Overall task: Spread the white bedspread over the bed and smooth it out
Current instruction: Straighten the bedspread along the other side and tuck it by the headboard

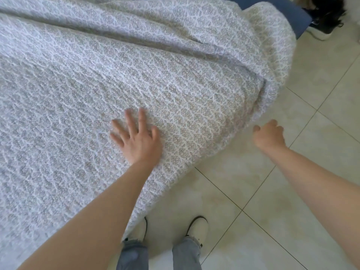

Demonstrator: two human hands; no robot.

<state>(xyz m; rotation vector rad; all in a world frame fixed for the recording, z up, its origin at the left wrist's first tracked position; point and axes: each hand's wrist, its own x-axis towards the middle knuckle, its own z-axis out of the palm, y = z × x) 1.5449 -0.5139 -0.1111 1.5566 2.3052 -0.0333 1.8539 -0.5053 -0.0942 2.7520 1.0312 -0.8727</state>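
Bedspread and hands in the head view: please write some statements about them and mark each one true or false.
1. The left hand lies flat, fingers spread, on the bedspread. True.
2. The right hand presses on the bedspread too. False: it is over the floor tiles, beside the hanging edge.
3. The bedspread is plain white. False: it carries a grey ornamental pattern.
4. Folds remain at the far corner. True.
5. The person is barefoot. False: light shoes show.

Left hand [137,142] lies flat, fingers spread, on bedspread [97,75].
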